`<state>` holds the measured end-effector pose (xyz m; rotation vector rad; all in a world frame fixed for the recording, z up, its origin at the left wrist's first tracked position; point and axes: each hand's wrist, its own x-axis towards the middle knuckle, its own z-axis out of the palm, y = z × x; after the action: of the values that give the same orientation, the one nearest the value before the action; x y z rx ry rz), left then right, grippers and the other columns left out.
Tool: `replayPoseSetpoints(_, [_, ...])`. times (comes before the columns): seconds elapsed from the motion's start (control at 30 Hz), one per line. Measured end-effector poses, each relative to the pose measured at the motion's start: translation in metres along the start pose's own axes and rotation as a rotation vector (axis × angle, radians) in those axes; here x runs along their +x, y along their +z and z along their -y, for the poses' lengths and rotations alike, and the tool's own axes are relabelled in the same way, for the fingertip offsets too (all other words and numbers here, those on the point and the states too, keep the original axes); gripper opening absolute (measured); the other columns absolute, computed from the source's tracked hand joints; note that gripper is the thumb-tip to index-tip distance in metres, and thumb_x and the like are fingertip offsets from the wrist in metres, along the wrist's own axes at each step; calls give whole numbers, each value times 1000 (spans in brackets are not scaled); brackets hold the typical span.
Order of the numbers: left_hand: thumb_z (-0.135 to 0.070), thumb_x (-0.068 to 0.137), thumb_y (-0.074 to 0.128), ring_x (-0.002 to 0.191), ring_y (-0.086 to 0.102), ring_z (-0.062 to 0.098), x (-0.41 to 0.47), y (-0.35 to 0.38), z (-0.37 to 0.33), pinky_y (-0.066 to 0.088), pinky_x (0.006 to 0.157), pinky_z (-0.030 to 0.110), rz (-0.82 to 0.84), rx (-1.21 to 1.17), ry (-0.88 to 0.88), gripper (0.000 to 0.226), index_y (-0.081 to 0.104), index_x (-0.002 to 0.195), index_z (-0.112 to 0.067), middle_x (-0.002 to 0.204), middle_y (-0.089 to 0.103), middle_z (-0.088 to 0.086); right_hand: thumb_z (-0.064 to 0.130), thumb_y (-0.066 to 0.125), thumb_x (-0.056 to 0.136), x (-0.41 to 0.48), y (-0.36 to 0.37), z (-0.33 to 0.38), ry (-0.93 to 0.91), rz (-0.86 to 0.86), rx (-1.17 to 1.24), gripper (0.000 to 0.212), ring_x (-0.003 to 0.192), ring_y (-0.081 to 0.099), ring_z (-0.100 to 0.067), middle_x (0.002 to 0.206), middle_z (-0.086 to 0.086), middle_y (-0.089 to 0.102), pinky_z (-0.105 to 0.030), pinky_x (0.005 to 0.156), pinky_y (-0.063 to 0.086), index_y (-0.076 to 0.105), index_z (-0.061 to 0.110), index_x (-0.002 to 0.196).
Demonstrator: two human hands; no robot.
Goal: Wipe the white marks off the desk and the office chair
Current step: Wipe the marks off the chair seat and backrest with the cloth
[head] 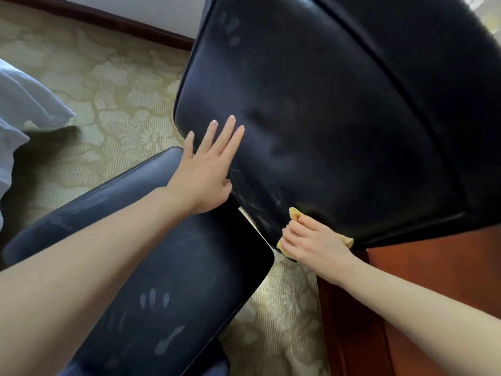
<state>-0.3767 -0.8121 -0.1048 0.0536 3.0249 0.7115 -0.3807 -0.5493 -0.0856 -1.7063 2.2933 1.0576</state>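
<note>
White marks [154, 297] like finger smears show on the near seat [189, 253] of the black office chair [339, 158], with fainter ones on its back [325, 90]. At the back's lower edge the right hand [311, 242] has its grip clamped on a yellow cloth [295, 213], held against the leather. The left hand [206, 175] lies flat, grip apart, on the back's left edge. A reddish wooden bench [433, 280] stands at the right. Patterned carpet [108, 85] lies below and white bedding [27, 99] lies at the far left.
</note>
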Motion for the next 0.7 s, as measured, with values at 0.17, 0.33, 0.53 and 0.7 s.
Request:
replayPoseSetpoints(0.17, [-13,84,51,146,-14,22,31,-8,-12,-3,115,51,-48,39,42,92,-13,150,-19,159,-12,-7,4,27,96,-39,-22,-32,-19,-124,-42,46,86,65,-17,91,0,69,-30,81,50,72,12,87])
replayPoseSetpoints(0.33, [-15,83,51,146,-15,21,42,-11,-11,-8,115,49,10,117,74,92,-12,150,-18,160,-6,-5,4,34,94,-43,-66,-92,21,-287,-134,37,82,63,-22,96,-3,68,-33,73,49,71,11,91])
replayPoseSetpoints(0.53, [-21,85,49,146,-14,23,44,-16,0,-14,111,55,-10,239,133,90,-14,149,-21,160,-7,-8,-1,61,84,18,-101,-146,183,-542,-215,19,81,64,-27,91,-5,66,-36,71,51,70,14,94])
replayPoseSetpoints(0.7, [-27,87,45,146,-7,27,25,-6,19,-12,110,58,-95,348,107,82,-4,151,-18,160,1,0,15,68,84,86,-93,-135,333,-673,-179,9,79,63,-18,81,6,66,-31,77,43,72,23,82])
